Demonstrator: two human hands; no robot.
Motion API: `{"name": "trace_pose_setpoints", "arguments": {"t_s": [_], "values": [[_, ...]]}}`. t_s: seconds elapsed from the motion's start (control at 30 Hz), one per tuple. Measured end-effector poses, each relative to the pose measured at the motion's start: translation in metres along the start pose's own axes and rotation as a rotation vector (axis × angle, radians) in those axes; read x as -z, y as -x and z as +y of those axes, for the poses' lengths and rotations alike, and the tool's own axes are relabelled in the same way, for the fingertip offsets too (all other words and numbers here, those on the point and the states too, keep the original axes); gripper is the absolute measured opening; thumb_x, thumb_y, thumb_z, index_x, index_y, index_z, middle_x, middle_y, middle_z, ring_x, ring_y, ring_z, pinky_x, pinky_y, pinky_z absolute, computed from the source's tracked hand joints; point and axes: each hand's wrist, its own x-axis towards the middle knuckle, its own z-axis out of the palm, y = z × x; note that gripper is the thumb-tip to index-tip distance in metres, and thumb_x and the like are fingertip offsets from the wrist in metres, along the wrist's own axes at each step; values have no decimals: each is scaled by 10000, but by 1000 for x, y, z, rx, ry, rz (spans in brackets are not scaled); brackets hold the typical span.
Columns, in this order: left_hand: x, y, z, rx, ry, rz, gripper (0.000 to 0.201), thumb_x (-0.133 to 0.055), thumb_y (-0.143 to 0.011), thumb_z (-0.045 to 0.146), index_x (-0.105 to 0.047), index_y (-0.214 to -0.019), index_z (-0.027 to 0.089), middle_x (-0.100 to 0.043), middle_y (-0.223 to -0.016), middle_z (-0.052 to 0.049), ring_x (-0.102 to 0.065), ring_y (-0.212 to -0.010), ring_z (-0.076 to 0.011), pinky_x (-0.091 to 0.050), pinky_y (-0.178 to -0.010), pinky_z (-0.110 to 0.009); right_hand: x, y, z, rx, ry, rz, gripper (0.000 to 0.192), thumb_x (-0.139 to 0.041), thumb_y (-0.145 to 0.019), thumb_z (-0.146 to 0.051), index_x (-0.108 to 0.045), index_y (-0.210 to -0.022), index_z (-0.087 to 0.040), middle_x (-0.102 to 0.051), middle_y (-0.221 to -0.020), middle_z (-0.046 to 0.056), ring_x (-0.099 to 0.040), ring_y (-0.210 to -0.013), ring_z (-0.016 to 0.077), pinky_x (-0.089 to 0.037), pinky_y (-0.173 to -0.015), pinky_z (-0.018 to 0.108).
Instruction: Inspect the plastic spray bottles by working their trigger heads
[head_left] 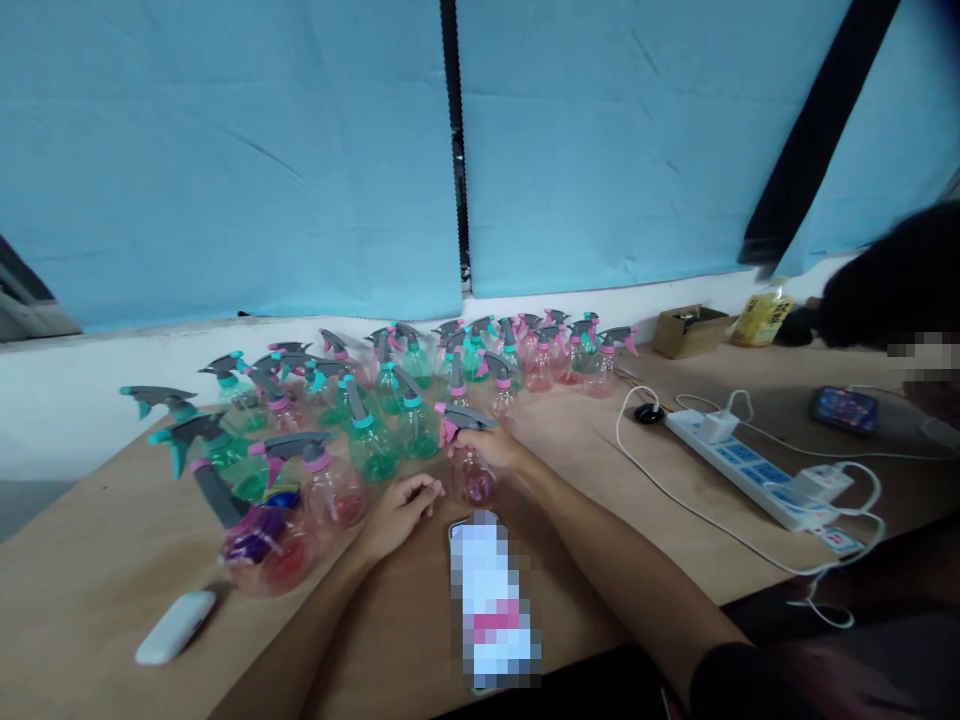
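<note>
"Two hands, then: how do they stand?"

"Apart. The person's right hand (pixel 495 447) is clamped around the neck of a pink spray bottle (pixel 474 484), just under its grey head. The left hand (pixel 403 513) lies low beside it, fingers loosely curled."

"Does the left touch anything?"

"One cannot tell whether it rests on the table (pixel 585 480). A pink-collared bottle (pixel 337 492) stands near it, on its outer side."

"And where is the gripped bottle?"

"Upright, in front of the person, just beyond a phone (pixel 491 600) with a blurred screen. Whether its base meets the wood is hard to say."

"What lies around that?"

"Many more spray bottles, green and pink, crowd the table from the left round to the far edge. The nearest pink one (pixel 277 555) leans its grey head leftward, with something purple and blue showing at it. A white case (pixel 176 627) lies nearer the person."

"And to the right?"

"A white power strip (pixel 742 465) with plugs and cables, a round black object (pixel 649 413), and another phone (pixel 845 411), lit. Farther back come a cardboard box (pixel 686 334) and a yellow-labelled bottle (pixel 761 318). Another person's dark hair (pixel 900 275) shows at the edge; blue cloth (pixel 225 150) covers the wall behind."
</note>
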Motion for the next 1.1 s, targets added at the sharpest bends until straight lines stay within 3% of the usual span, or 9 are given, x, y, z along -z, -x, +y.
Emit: {"name": "trace_pose_setpoints", "arguments": {"t_s": [0.17,0.43,0.67,0.87,1.1], "values": [[1,2,3,5,-11,6,449,-470,-891,603,-654,-872,194,-550,-642,34,-474,-577,-131,-348,-565,-232,2,0,1,-21,63,-31,309,-562,-653,-160,-715,-916,-213,-686,-761,-16,-592,-683,135,-475,-658,244],[0,1,1,-16,5,23,419,-484,-896,568,-661,-862,189,-547,-641,28,-477,-596,-134,-351,-567,-230,-2,0,3,9,25,35,190,-542,-655,-153,-694,-762,-190,-652,-719,-9,-590,-651,130,-477,-631,242],[1,1,0,-5,3,9,422,-479,-902,567,-662,-876,188,-543,-643,33,-464,-577,-127,-342,-560,-226,0,1,2,-13,58,21,323,-540,-654,-156,-720,-917,-207,-691,-767,-8,-610,-684,140,-492,-667,251],[0,2,3,6,-4,5,433,-479,-898,581,-658,-887,187,-544,-647,33,-462,-576,-126,-339,-561,-227,-1,1,6,16,38,83,176,-544,-647,-149,-691,-734,-189,-645,-682,-16,-589,-629,131,-478,-625,241],[0,2,3,2,-5,10,445,-474,-892,596,-650,-858,189,-534,-642,27,-461,-586,-133,-352,-559,-224,0,0,7,3,82,62,336,-536,-671,-169,-725,-941,-236,-667,-721,-27,-610,-696,148,-509,-712,272]]}}
